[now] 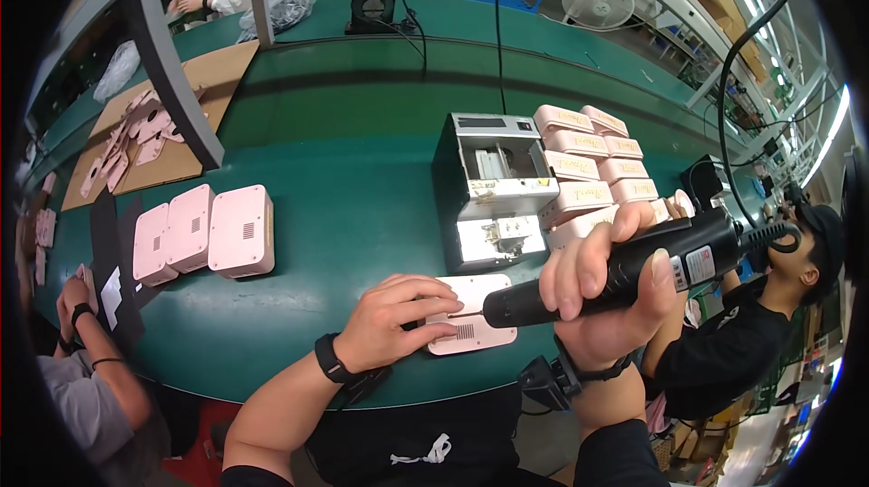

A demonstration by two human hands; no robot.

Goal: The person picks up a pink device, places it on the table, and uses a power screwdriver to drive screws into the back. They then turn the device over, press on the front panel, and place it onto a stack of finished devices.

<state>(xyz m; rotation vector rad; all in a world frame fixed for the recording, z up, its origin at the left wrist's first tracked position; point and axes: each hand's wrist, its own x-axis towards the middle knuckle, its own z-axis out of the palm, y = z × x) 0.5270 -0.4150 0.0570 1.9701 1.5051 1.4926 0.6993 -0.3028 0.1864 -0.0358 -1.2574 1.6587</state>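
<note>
My right hand (615, 283) is wrapped round a black electric screwdriver (670, 256), held nearly level with its nose toward the left. Its thin bit points at a pink plastic case (484, 324) with rounded corners and a slotted vent, lying on the green table near the front edge. My left hand (398, 319) rests over the left part of that case. Its thumb and forefinger are apart, on either side of the bit's tip. Whether a screw sits at the tip is too small to tell.
A silver-and-black machine (498, 193) stands just beyond the case. Right of it are rows of pink cases (579, 166); three more pink cases (240, 232) lie at left. Cardboard (213, 89) carries loose pink plates (136, 138). A cable (724, 107) hangs at right. Co-workers sit on both sides.
</note>
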